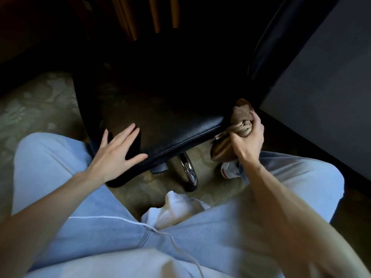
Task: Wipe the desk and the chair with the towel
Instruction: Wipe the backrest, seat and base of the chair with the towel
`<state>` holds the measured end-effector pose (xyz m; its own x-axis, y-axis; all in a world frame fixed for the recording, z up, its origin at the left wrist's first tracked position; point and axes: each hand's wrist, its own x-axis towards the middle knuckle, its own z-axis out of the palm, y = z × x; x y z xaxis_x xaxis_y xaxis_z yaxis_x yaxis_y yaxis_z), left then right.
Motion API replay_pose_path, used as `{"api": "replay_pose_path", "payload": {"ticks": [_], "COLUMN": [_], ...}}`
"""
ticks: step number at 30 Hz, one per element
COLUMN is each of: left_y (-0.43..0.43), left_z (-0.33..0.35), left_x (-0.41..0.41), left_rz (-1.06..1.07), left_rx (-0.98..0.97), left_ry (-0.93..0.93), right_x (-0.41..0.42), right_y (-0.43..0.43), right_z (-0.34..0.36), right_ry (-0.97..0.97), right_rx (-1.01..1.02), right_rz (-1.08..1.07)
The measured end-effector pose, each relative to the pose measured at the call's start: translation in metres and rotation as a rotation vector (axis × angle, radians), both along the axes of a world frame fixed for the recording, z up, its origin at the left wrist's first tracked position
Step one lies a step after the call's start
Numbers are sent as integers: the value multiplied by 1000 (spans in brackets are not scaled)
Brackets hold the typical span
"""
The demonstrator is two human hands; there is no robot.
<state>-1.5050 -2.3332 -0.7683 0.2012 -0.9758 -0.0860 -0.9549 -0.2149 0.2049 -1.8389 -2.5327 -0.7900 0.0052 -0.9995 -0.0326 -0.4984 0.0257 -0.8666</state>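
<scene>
The right hand (pixel 248 138) clenches the bunched towel (pixel 240 119) against the chair (pixel 180 135) just beside its seat edge (apparently wiping); the left hand (pixel 118 153), fingers spread, steadies the seat.

Flat left hand (pixel 117 152), fisted right hand (pixel 248 137)

The person wears pale blue trousers (pixel 50 167), white top (pixel 174 211), red-trimmed white sneaker (pixel 229 169).

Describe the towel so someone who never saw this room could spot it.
Start at the black leather chair seat in the middle and follow its stitched edge to the right end. There the right hand grips the towel, bunched up; it is the only brown cloth beside the black leather.
</scene>
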Motion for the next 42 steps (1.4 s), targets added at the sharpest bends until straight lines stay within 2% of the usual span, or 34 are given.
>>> {"api": "replay_pose_path", "payload": {"ticks": [3,6,8,11,14,17,21,23,25,27,28,34,38,42], "left_y": [-3,-11,-16,-15,-13,-14,-3,3,9,13,14,15,11,17], "left_z": [-1,3,5,5,4,9,8,4,1,-1,0,1,-9,-6], "left_x": [8,9,4,0,-1,1,7,17,28,31,29,18,-3,-27], "left_rz": [303,602,630,624,600,589,661,831,1001,1058,1066,1072,1097,1041], "left_rx": [-33,141,208,197,211,232,106,25,0,43,70,142,149,224], "left_ry": [222,468,497,474,454,461,536,616,814,1025,1067,1076,1064,1145], "right_x": [8,14,25,55,80,76,44,34,33,40,47,105,114,98], "right_y": [-5,-10,-1,29,62,59,15,-3,-8,-3,3,84,114,99], "right_z": [2,5,6,-10,-30,-12,-6,-8,-1,6,6,-9,-13,13], "right_ry": [-110,-133,-201,-432,-535,-497,-723,-695,-630,-637,-632,-635,-603,-526], "right_rx": [147,265,343,526,701,679,577,524,565,627,664,914,1058,1055], "right_rz": [7,28,-25,-88,-45,-123,-319,-331,-278,-215,-190,1,-16,17]}}
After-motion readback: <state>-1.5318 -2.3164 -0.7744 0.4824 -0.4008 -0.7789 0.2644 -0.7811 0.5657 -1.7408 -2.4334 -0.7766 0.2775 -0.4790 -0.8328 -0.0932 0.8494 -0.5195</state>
